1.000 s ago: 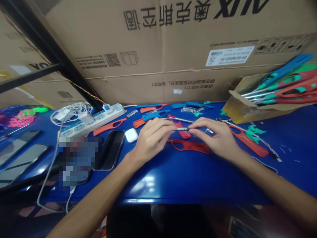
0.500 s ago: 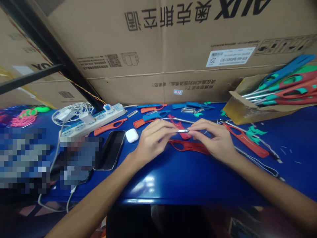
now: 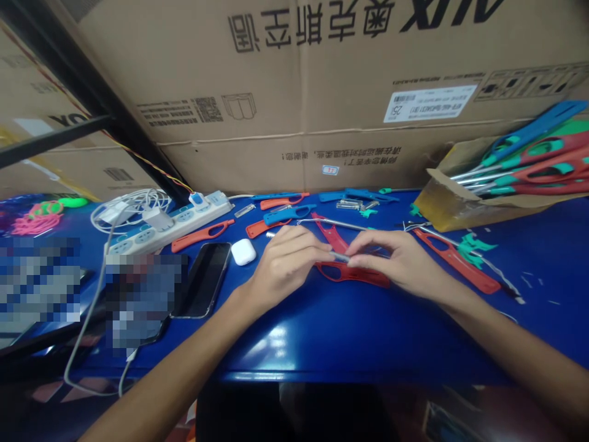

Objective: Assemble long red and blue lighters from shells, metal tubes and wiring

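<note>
Both my hands meet over the middle of the blue table (image 3: 350,331). My left hand (image 3: 284,265) and my right hand (image 3: 394,263) each pinch one end of a small silver metal tube (image 3: 339,256), fingertips nearly touching. Directly under the tube lies a red plastic handle shell (image 3: 356,274) flat on the table. A second red shell (image 3: 334,236) lies just behind it, partly hidden by my fingers.
A white earbud case (image 3: 243,251) and a black phone (image 3: 202,279) lie left of my left hand, a power strip (image 3: 168,228) with cables behind. Loose red and blue handle shells and metal rods are scattered at the back. A cardboard box (image 3: 460,199) of finished tools stands at right.
Both hands have come down and slightly toward me, bringing the silver tube from above the table to just over the red handle shell.
</note>
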Tool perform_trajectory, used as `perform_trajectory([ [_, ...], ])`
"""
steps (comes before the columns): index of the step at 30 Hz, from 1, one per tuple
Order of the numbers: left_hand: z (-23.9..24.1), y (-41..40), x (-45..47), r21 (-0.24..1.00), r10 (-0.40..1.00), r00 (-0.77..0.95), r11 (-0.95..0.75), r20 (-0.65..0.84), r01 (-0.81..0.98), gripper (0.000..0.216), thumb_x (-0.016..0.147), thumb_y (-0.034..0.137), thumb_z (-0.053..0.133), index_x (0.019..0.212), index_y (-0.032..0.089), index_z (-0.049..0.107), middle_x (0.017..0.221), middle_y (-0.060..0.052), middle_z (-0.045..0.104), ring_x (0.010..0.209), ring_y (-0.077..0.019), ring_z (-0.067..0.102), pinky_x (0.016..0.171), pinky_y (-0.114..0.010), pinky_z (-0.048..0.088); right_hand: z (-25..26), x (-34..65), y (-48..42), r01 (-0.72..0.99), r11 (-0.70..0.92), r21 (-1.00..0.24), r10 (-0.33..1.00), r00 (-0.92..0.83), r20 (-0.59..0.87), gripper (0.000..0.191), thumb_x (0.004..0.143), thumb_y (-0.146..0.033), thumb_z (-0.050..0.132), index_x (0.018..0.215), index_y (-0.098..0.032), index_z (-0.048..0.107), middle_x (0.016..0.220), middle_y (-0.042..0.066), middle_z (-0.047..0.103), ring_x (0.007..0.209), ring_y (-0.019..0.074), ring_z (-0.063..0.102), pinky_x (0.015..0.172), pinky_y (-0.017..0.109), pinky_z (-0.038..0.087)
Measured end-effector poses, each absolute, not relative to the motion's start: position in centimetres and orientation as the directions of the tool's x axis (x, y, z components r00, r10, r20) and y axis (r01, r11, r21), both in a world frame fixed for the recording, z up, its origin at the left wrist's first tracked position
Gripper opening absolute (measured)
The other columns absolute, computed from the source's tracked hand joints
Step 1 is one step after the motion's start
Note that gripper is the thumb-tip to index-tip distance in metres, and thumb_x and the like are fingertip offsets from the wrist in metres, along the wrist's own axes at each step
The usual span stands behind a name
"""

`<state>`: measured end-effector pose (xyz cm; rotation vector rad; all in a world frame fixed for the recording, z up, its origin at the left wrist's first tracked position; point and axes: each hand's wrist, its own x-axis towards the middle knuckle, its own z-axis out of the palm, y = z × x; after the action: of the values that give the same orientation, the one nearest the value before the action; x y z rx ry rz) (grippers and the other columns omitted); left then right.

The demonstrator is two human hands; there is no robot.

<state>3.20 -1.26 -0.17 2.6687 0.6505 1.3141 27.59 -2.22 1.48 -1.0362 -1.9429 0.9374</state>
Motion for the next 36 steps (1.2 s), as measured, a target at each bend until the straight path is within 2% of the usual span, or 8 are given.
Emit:
perform_trajectory([
  [5,0.4,-0.7,3.0,0.231,0.43,0.563,-0.891,0.706,0.39,0.02,0.098,0.011,0.058,0.111,0.023,0.067,0.097,-0.003,0.073,0.088,-0.0163,0.064,0.079,-0.033,0.046,1.4,27.7,-1.9,0.37,0.456,-0.809,0.845,-0.466,0.262,0.017,0.09,-0.04,0.07,0.101,-0.028,0.075,0.102,0.001,0.077,0.097,0.0218,0.07,0.092,0.038,0.053],
  [10,0.2,0.2,2.2,0.306,0.491,0.512,-0.862,0.705,0.404,0.03,0.099,0.01,0.054,0.126,0.019,0.061,0.111,-0.009,0.063,0.102,-0.0177,0.061,0.085,-0.033,0.051,1.8,29.1,-1.2,0.436,0.451,-0.779,0.851,-0.474,0.228,0.061,0.079,-0.044,0.081,0.135,-0.031,0.061,0.14,0.004,0.063,0.128,0.028,0.058,0.11,0.046,0.045],
  [14,0.0,0.6,1.4,0.324,0.533,0.538,-0.839,0.653,0.438,0.036,0.101,0.011,0.05,0.134,0.022,0.059,0.116,-0.01,0.059,0.104,-0.0173,0.06,0.086,-0.032,0.052,1.0,29.6,-0.6,0.372,0.327,-0.869,0.862,-0.494,0.112,0.055,0.087,-0.045,0.072,0.137,-0.026,0.058,0.114,0.006,0.074,0.104,0.0236,0.07,0.095,0.043,0.055],
  [18,0.4,0.6,1.1,0.322,0.538,0.541,-0.835,0.647,0.446,0.033,0.102,0.014,0.051,0.134,0.02,0.058,0.119,-0.01,0.066,0.109,-0.0185,0.061,0.096,-0.036,0.05,0.3,29.1,-0.5,0.329,0.309,-0.892,0.889,-0.434,0.148,0.032,0.093,-0.045,0.064,0.117,-0.023,0.068,0.095,0.004,0.076,0.09,0.0199,0.072,0.088,0.039,0.056],
  [24,0.8,0.4,1.3,0.386,0.64,0.5,-0.76,0.583,0.523,0.029,0.102,0.032,0.056,0.128,0.021,0.062,0.111,-0.007,0.072,0.102,-0.0192,0.064,0.092,-0.035,0.05,0.9,29.0,-0.9,0.356,0.355,-0.865,0.896,-0.392,0.206,0.028,0.094,-0.046,0.061,0.105,-0.021,0.071,0.087,0.004,0.077,0.08,0.0193,0.072,0.08,0.037,0.056],
  [27,0.7,0.5,1.3,0.401,0.646,0.511,-0.758,0.567,0.514,0.027,0.104,0.031,0.05,0.122,0.02,0.066,0.106,-0.007,0.073,0.099,-0.0193,0.065,0.089,-0.035,0.05,1.1,29.1,-0.9,0.457,0.44,-0.773,0.879,-0.397,0.265,0.027,0.096,-0.044,0.059,0.106,-0.022,0.071,0.086,0.003,0.077,0.081,0.0193,0.073,0.079,0.036,0.055],
  [31,0.5,0.7,1.3,0.44,0.67,0.507,-0.74,0.541,0.508,0.025,0.104,0.032,0.049,0.116,0.019,0.067,0.107,-0.007,0.071,0.101,-0.0193,0.065,0.092,-0.035,0.05,1.1,29.3,-1.1,0.623,0.567,-0.539,0.824,-0.429,0.37,0.02,0.096,-0.039,0.06,0.101,-0.021,0.067,0.089,0.003,0.077,0.081,0.0186,0.072,0.073,0.031,0.053],
  [36,0.1,1.0,1.2,0.468,0.693,0.566,-0.72,0.445,0.513,0.025,0.105,0.034,0.048,0.113,0.019,0.067,0.102,-0.005,0.069,0.094,-0.0167,0.066,0.086,-0.031,0.05,0.8,29.7,-1.3,0.686,0.661,-0.306,0.745,-0.551,0.376,0.019,0.101,-0.036,0.054,0.101,-0.022,0.067,0.097,0.003,0.077,0.082,0.0184,0.072,0.073,0.03,0.052],
])
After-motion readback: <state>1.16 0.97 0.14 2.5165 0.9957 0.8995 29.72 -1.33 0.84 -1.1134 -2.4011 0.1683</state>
